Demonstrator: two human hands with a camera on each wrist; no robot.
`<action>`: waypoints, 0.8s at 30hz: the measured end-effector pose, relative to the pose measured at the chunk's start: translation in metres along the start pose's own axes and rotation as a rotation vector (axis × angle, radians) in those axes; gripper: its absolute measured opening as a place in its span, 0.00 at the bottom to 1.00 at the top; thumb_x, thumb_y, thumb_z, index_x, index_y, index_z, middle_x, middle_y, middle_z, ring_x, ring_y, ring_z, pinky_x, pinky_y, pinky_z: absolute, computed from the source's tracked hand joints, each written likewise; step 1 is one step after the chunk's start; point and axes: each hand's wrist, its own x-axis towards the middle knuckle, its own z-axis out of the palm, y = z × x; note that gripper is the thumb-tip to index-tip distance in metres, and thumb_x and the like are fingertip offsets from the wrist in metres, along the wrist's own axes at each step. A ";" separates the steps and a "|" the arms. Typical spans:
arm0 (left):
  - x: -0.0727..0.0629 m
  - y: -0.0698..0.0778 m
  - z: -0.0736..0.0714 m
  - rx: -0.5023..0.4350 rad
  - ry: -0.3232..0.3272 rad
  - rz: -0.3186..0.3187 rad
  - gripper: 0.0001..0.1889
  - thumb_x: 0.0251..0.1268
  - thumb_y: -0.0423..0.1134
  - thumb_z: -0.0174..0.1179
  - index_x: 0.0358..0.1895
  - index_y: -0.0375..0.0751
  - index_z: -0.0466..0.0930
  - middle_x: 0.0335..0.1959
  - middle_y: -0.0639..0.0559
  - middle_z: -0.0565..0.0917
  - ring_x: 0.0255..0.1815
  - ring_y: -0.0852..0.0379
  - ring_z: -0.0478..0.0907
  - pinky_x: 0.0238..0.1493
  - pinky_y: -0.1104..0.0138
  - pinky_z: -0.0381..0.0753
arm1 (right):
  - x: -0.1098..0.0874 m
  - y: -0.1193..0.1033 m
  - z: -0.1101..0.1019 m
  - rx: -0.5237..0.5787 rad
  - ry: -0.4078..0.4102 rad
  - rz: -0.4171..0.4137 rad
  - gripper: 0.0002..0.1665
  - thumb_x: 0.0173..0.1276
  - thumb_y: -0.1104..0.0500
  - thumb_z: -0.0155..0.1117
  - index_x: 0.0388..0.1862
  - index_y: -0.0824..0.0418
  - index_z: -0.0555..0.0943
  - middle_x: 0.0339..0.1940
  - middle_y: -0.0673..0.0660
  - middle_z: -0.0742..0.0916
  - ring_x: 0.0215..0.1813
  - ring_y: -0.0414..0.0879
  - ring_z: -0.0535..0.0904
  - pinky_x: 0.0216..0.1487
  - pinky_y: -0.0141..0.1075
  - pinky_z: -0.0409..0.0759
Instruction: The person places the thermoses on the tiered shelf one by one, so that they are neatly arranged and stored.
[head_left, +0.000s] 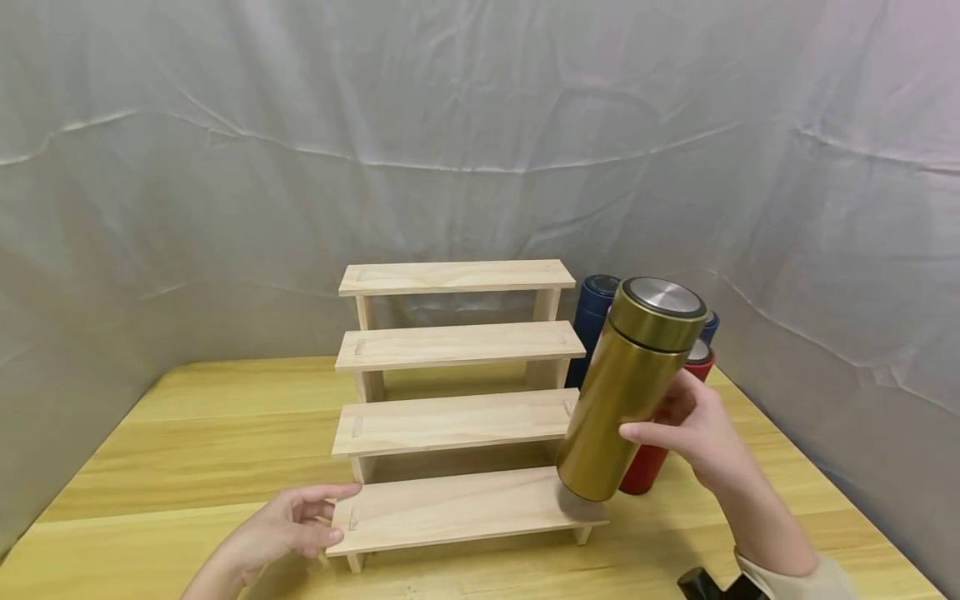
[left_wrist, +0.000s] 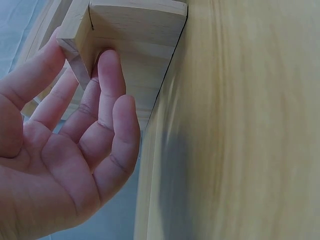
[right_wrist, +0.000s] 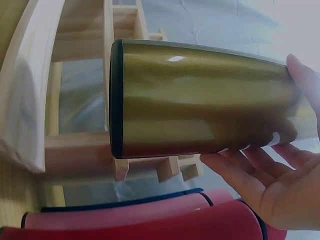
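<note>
Hands (head_left: 288,529) (head_left: 701,429) hold shelf (head_left: 457,510) and gold flask (head_left: 622,392), long axis leaning right, lid (head_left: 660,312) up.

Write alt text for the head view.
A person's right hand holds a tilted gold bottle near the right end of a four-tier wooden shelf; their left hand touches its bottom tier's left end. A red bottle and blue bottles stand behind.

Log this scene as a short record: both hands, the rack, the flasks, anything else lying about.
Left hand: holds bottom shelf, left end
Right hand: grips gold flask
Gold flask pose: tilted, off the bottom shelf
Rack: pale wood, four shelves
Right of rack: blue flasks, red flask, pink flask
Front right: black object, cut off, unidentifiable
</note>
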 end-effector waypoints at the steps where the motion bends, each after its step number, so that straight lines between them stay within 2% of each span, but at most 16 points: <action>1: 0.000 0.000 0.000 -0.001 0.000 0.000 0.27 0.58 0.29 0.55 0.60 0.25 0.59 0.39 0.44 0.75 0.32 0.57 0.73 0.27 0.71 0.73 | 0.001 -0.001 0.001 -0.001 0.000 -0.002 0.31 0.45 0.78 0.64 0.46 0.53 0.74 0.37 0.51 0.82 0.34 0.45 0.79 0.33 0.33 0.78; 10: 0.000 0.000 -0.001 -0.001 0.007 -0.010 0.27 0.57 0.30 0.55 0.60 0.25 0.59 0.39 0.44 0.75 0.33 0.57 0.73 0.27 0.71 0.73 | 0.013 -0.006 0.015 0.026 -0.030 -0.025 0.28 0.47 0.76 0.64 0.46 0.55 0.74 0.38 0.52 0.82 0.35 0.45 0.79 0.35 0.34 0.78; 15: 0.000 0.001 -0.002 0.011 0.015 -0.017 0.27 0.57 0.30 0.55 0.60 0.26 0.59 0.38 0.45 0.74 0.32 0.57 0.72 0.27 0.70 0.73 | 0.019 -0.009 0.023 0.012 -0.052 0.003 0.25 0.50 0.73 0.65 0.47 0.57 0.73 0.39 0.54 0.81 0.36 0.47 0.79 0.36 0.35 0.78; 20: 0.001 -0.001 -0.002 0.016 0.017 -0.012 0.27 0.58 0.30 0.55 0.60 0.26 0.59 0.39 0.44 0.75 0.31 0.58 0.72 0.26 0.70 0.73 | 0.027 -0.010 0.029 0.006 -0.054 0.014 0.23 0.50 0.72 0.66 0.45 0.61 0.73 0.35 0.57 0.81 0.29 0.47 0.78 0.30 0.36 0.78; 24: 0.001 -0.001 -0.003 0.015 0.013 -0.005 0.27 0.58 0.30 0.55 0.60 0.26 0.59 0.39 0.44 0.75 0.31 0.58 0.73 0.26 0.70 0.73 | 0.033 -0.013 0.033 0.003 -0.046 0.021 0.23 0.49 0.71 0.66 0.46 0.64 0.72 0.35 0.57 0.80 0.29 0.47 0.78 0.31 0.36 0.78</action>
